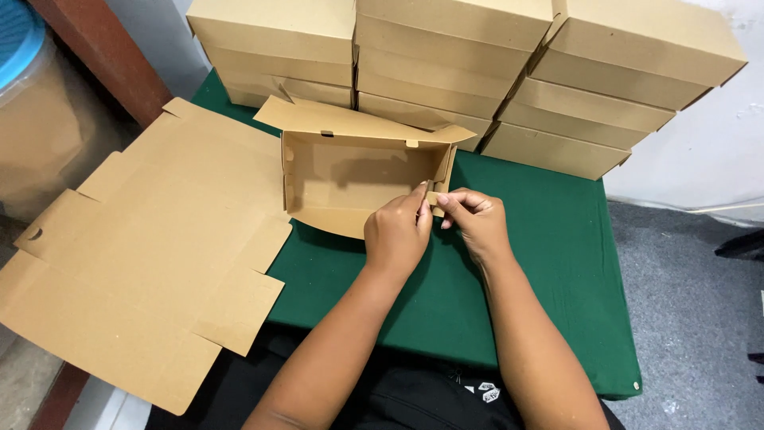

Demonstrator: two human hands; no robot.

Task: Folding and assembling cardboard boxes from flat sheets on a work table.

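Both hands meet at the near right corner of a half-folded cardboard box that stands on the green-covered bench. The left hand has its fingers pressed together on a small cardboard tab at that corner, thumb and forefinger pinching it from the left. The right hand mirrors it, its fingers closed on the same tab from the right, so the fingertips of the two hands nearly touch.

The box lies just beyond the fingers and to their left, its open side facing up and toward the person, with its lid flap tilted back (the near wall looks unfolded, lying flat toward the wrists).

Well to the left of the fingers, a flat, unfolded box blank lies spread out, hanging over the bench edge. Beyond the fingers, at the far side of the bench, finished boxes are stacked in three piles, touching one another. A translucent bin with a blue lid stands far off to the left.
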